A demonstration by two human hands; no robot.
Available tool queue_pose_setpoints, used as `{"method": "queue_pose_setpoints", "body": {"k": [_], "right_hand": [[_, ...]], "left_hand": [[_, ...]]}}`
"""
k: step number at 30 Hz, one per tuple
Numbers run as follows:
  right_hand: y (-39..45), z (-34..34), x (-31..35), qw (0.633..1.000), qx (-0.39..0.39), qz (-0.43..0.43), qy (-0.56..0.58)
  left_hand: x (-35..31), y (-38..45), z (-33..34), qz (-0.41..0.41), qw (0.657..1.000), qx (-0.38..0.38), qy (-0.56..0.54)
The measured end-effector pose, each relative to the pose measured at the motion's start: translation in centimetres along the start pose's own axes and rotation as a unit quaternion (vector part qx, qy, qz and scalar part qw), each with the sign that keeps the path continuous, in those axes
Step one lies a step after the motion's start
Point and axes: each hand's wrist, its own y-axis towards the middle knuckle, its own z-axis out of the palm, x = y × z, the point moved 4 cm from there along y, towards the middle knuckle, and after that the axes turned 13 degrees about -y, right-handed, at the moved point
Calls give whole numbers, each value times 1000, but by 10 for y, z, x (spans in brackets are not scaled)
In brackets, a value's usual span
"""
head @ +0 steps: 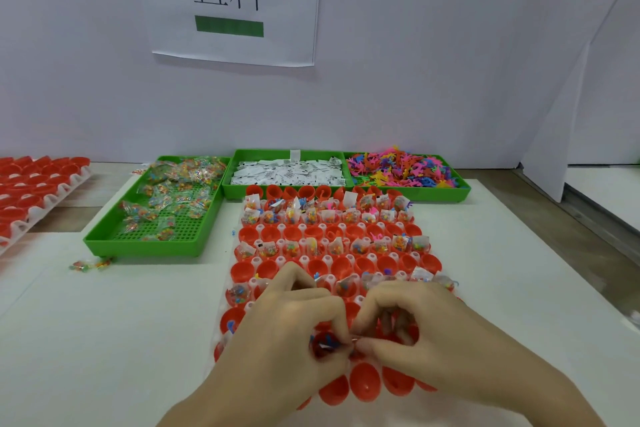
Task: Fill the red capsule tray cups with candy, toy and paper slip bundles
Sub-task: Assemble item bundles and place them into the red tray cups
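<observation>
Together, both hands met over the near rows of the red capsule tray of round plastic cups (332,253), fingers curled. The left hand (294,333) pinched a small bundle with a blue toy piece and white paper slip (327,345) in its grip, and the right hand (415,329) pinched the same bundle from the other side, thumb and forefinger tips touching it. Beneath the wrists the nearest cups lay partly hidden; several at the near edge showed bare red.

Farther up the tray, filled rows alternated with bare rows, bundles standing upright in the cups. The tray's far edge sat just beside two green plastic bins: one of white paper slips (287,172), one of bright rubbery toys (401,168). A third perforated green tray of clear candy packets (166,204) lay to the left, close to the capsule tray's left edge, with one loose candy packet (90,265) on the white worktop (104,322) in front of it. Open worktop stretched left and right of the hands. Another tray of red cups (31,191) lay at the far left edge.
</observation>
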Motion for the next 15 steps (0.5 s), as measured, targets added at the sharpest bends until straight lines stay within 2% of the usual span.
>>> {"method": "queue_pose_setpoints", "body": {"k": [3, 8, 12, 15], "right_hand": [[0, -3, -1, 1000, -2, 2, 3], [4, 4, -4, 998, -43, 18, -47], [4, 0, -9, 998, -49, 24, -39], [2, -5, -10, 998, -60, 14, 5]], "left_hand": [[-4, 0, -1, 21, 998, 12, 55], [-6, 3, 3, 94, 993, 53, 55], [-8, 2, 1, 74, 994, 70, 37], [-6, 4, -10, 38, 995, 86, -26]]}}
